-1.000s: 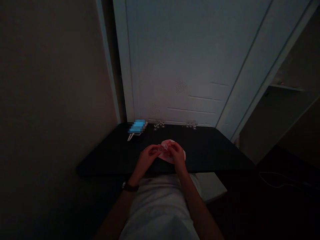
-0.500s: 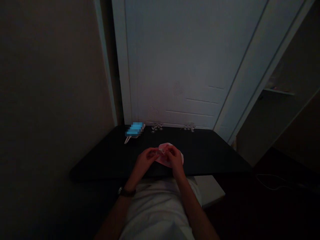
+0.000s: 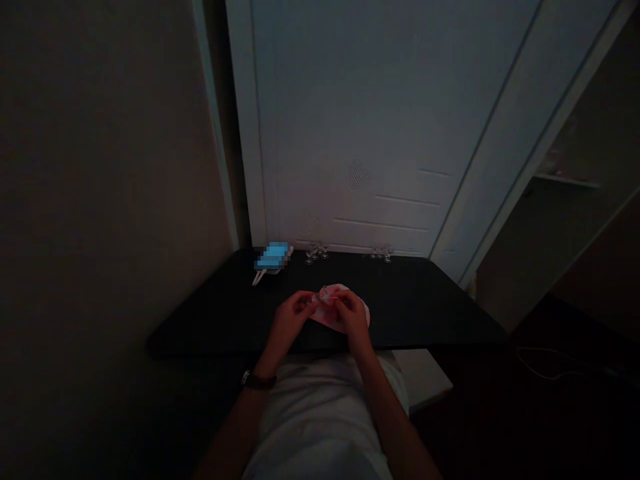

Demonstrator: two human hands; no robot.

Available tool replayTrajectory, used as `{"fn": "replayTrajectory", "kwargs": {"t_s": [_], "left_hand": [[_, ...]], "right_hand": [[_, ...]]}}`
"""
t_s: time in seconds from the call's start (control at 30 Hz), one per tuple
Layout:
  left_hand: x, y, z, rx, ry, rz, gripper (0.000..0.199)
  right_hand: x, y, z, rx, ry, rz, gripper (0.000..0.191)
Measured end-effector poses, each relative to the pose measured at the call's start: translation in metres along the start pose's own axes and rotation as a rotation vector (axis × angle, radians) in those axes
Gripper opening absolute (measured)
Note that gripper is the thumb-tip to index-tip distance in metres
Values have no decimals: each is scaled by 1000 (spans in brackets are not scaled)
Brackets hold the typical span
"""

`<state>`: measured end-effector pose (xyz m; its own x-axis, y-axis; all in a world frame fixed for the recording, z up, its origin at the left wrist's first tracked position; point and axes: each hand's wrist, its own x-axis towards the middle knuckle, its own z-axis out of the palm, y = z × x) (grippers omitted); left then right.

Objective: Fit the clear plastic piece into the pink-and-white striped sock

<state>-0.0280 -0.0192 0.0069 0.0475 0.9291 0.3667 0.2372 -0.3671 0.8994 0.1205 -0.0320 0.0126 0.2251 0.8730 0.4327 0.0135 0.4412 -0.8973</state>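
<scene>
A pale pink, rounded, flat thing (image 3: 327, 320), perhaps cloth or plastic, lies under my two hands near the front of the black table. My left hand (image 3: 296, 311) is closed in a pinch at its left side, with a small clear, shiny piece (image 3: 315, 300) at the fingertips. On the right, my right hand (image 3: 351, 312) pinches near the pink thing's upper middle, also close to something small and clear. Dim light and the fingers hide what exactly each hand grips.
At the back of the black table (image 3: 220, 320), small clear hook-like pieces (image 3: 317, 252) stand in a cluster, with more clear pieces (image 3: 381, 253) to their right. A phone with a blurred blue screen (image 3: 273, 256) and a white cable is at the back left. Behind rises a white panel (image 3: 380, 100).
My hands have drawn slightly apart over the pink thing, and more of the clear piece shows between them. The whole view has shifted a little.
</scene>
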Motion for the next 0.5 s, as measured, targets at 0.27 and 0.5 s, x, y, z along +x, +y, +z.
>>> {"fn": "replayTrajectory", "kwargs": {"t_s": [0.27, 0.5], "left_hand": [[-2, 6, 1, -6, -9, 15, 32], [-3, 8, 3, -36, -71, 60, 29]], "right_hand": [[1, 3, 0, 8, -20, 19, 10], [2, 8, -1, 56, 34, 73, 13]]}}
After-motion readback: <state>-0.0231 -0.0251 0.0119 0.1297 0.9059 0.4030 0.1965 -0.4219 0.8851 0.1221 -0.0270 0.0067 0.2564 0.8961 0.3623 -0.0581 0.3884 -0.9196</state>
